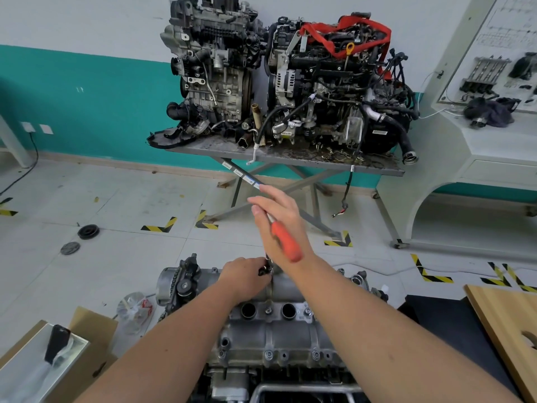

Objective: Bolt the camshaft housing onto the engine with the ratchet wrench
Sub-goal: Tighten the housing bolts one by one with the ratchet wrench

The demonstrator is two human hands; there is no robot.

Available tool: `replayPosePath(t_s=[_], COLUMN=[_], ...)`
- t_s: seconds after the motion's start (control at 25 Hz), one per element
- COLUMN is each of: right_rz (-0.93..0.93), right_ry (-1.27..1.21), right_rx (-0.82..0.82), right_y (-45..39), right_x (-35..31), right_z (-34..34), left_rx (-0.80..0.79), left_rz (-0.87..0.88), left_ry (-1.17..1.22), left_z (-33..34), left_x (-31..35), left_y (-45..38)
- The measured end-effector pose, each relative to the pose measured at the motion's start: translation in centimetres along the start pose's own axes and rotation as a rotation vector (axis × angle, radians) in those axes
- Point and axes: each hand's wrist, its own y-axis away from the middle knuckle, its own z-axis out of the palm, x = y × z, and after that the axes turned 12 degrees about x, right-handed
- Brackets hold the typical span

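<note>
The grey camshaft housing (279,333) lies on top of the engine (232,382) at bottom centre, with bolts along its near flange. The ratchet wrench (286,239), with an orange handle, stands on a bolt at the housing's far edge and slants up to the right. My left hand (244,279) grips the wrench's dark head and socket. My right hand (279,222) has its fingers straight. Its palm presses against the orange handle, and the thumb lies beside the metal shaft.
Two engines (290,82) stand on a metal table (290,158) by the teal wall. A cardboard box (43,359) is at lower left, with a plastic bag (135,311) beside it. At right are a wooden board (511,330) and a white training bench (479,141). Pulleys (88,231) lie on the floor.
</note>
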Motion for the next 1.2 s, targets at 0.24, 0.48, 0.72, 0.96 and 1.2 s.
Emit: replayPosePath(t_s=[0.24, 0.48, 0.72, 0.96, 1.2], right_rz=[-0.454, -0.085, 1.177, 1.080, 0.529], right_ry=[0.776, 0.878, -0.446, -0.605, -0.289], right_rx=[-0.291, -0.619, -0.279, -0.138, -0.177], right_y=[-1.2, -4.5, -4.3, -1.2, 1.3], right_x=[-1.7, -4.7, -4.7, -2.2, -1.3], right_z=[-0.9, -0.8, -1.5, -1.0, -0.7], left_rx=[-0.012, 0.017, 0.022, 0.010, -0.011], left_rz=[0.009, 0.030, 0.036, 0.039, 0.050], left_ry=[-0.025, -0.020, -0.023, -0.023, -0.056], left_z=[-0.1, 0.0, -0.1, -0.3, -0.6], left_x=[0.0, -0.1, 0.0, 0.0, 0.2], left_y=[0.0, 0.1, 0.2, 0.2, 0.4])
